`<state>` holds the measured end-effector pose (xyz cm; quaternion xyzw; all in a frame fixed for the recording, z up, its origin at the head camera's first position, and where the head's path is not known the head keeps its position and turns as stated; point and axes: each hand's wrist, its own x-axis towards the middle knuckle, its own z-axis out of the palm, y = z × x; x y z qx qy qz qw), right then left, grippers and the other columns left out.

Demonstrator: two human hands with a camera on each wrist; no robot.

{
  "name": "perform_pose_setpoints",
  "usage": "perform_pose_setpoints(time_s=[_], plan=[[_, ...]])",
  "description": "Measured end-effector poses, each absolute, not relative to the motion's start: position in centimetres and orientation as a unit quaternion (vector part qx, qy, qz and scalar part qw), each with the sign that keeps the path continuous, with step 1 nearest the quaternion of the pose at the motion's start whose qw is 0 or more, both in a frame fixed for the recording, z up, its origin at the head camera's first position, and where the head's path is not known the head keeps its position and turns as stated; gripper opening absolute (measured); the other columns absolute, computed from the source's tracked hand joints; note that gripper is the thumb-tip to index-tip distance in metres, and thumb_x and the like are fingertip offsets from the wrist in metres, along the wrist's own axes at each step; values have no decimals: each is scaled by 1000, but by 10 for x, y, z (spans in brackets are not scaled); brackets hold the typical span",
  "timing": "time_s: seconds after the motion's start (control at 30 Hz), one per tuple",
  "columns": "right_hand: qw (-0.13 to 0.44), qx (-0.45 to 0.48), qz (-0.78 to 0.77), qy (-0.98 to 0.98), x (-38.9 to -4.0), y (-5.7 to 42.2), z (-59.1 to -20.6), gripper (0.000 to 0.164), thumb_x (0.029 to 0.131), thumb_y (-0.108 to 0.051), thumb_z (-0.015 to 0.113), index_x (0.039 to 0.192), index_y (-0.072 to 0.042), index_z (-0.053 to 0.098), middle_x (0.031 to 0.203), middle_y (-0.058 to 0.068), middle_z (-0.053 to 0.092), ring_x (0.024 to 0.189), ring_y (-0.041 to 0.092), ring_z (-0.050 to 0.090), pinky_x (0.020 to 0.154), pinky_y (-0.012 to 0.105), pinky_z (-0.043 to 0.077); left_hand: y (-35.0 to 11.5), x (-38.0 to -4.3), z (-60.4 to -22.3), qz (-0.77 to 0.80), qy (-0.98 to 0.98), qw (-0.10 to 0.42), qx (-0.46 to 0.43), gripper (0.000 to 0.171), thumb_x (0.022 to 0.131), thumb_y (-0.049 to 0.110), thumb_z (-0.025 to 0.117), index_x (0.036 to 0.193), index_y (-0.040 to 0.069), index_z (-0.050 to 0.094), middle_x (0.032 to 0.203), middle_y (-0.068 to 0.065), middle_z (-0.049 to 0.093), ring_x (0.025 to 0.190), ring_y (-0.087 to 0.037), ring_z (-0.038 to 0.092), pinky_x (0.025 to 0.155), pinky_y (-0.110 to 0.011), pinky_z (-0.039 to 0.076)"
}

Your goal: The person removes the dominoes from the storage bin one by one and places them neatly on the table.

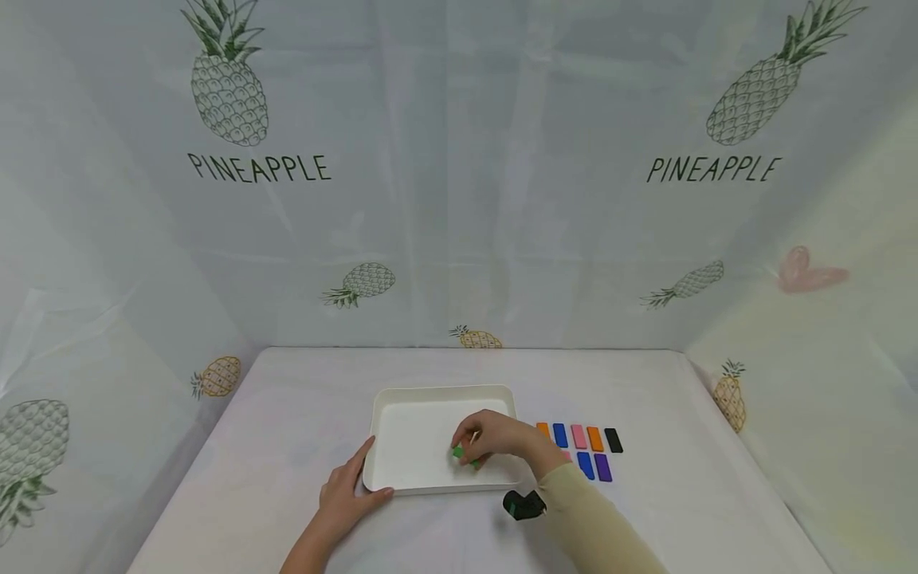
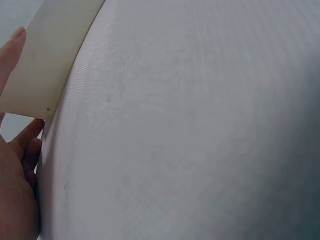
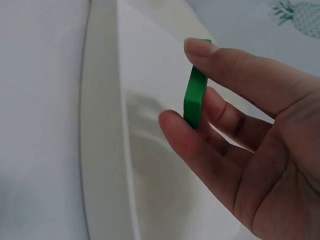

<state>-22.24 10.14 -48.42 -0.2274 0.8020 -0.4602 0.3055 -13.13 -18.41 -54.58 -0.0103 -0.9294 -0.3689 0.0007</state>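
Note:
A white rectangular tray (image 1: 416,438) lies on the table. My left hand (image 1: 342,496) rests against its near left corner, thumb along the front wall and the fingers spread along the left side. In the left wrist view, the thumb (image 2: 11,55) lies against the tray's outer wall (image 2: 55,55). Over the right half of the tray, my right hand (image 1: 495,437) pinches a small green bar (image 3: 196,92) between thumb and fingertips. The bar stands on edge in the right wrist view, above the tray floor, where the hand casts a shadow.
Right of the tray lie two rows of flat coloured bars, among them a black one (image 1: 613,440), a purple one (image 1: 603,468) and a pink one (image 1: 578,436). The right forearm passes over part of them. White cloth walls (image 1: 495,199) with pineapple prints enclose the table.

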Motion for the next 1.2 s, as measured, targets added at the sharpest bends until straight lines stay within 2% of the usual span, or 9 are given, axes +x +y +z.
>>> perform_pose_setpoints(time_s=[0.1, 0.23, 0.47, 0.57, 0.73, 1.0, 1.1, 1.2], plan=[[321, -218, -480, 787, -219, 109, -474, 20, 71, -6, 75, 88, -10, 65, 76, 7, 56, 64, 19, 60, 58, 37, 51, -184, -132, -545, -372, -928, -3, -7, 91, 67, 53, 70, 142, 27, 25, 135, -9, 41, 118, -34, 35, 88, -59, 22], [343, -222, -473, 781, -213, 119, -460, 18, 74, -4, 71, 90, -8, 63, 75, 8, 55, 68, 22, 61, 57, 37, 51, -185, -132, -547, -374, -927, -1, -10, 91, 67, 53, 71, 142, 28, 25, 135, -8, 42, 118, -33, 35, 88, -58, 22], [382, -242, -469, 758, -203, 137, -443, 22, 79, -2, 64, 100, 3, 60, 73, 11, 57, 79, 38, 62, 56, 38, 51, -185, -133, -548, -378, -926, 4, -14, 90, 68, 54, 70, 142, 29, 25, 135, -7, 42, 116, -32, 36, 87, -59, 22], [391, -243, -469, 754, -200, 145, -440, 25, 78, -3, 67, 101, 3, 60, 74, 11, 59, 73, 35, 62, 57, 40, 51, -185, -133, -547, -370, -929, 7, -15, 90, 68, 54, 70, 142, 28, 26, 134, -8, 43, 116, -33, 38, 86, -59, 24], [402, -240, -475, 745, -197, 162, -437, 26, 77, -4, 68, 101, 3, 61, 75, 10, 59, 64, 21, 60, 59, 42, 51, -184, -131, -545, -364, -931, 5, -13, 91, 67, 54, 70, 142, 26, 27, 133, -10, 44, 115, -34, 39, 84, -58, 26], [399, -229, -485, 744, -193, 196, -442, 23, 79, -5, 64, 102, -2, 63, 78, 10, 58, 65, 21, 61, 61, 42, 51, -183, -131, -546, -366, -931, -1, -12, 90, 67, 55, 70, 141, 29, 26, 133, -9, 44, 115, -33, 38, 84, -57, 26], [391, -220, -482, 752, -191, 208, -445, 23, 81, -5, 63, 104, -1, 62, 73, 8, 55, 57, 18, 55, 62, 42, 51, -184, -131, -546, -369, -929, -3, -13, 91, 67, 55, 70, 142, 29, 26, 133, -9, 44, 115, -33, 37, 84, -57, 26], [377, -208, -473, 768, -188, 218, -446, 23, 81, -5, 63, 104, -1, 61, 73, 5, 50, 59, 16, 52, 63, 41, 51, -184, -131, -545, -365, -931, -7, -9, 91, 67, 55, 69, 142, 29, 25, 134, -10, 42, 115, -33, 37, 83, -55, 26]])
